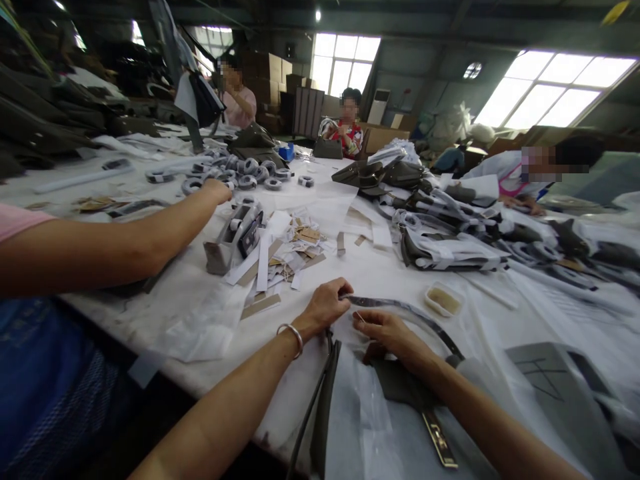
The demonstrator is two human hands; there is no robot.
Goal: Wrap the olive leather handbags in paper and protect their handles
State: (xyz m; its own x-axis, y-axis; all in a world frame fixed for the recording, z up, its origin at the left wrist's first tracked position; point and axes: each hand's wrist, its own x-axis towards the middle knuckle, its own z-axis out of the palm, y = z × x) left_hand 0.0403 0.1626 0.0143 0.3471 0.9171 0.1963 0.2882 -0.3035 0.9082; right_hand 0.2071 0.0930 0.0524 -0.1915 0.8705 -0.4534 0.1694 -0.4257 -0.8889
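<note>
My left hand, with a bangle at the wrist, is closed around one end of a dark bag strap. The strap arcs over to the right behind my right hand. That hand is pinched shut on something thin and pale, too small to name, close to the left fingertips. Below both hands lies an olive-grey handbag, partly covered by white sheeting, with a gold metal plate on it. A small tray with yellowish contents sits beyond the strap.
Loose tags are heaped beside a tape dispenser. Wrapped rings lie farther off. A neighbour's arm reaches in from the left. Bags pile up at right; a grey panel lies nearer. Other people sit across the table.
</note>
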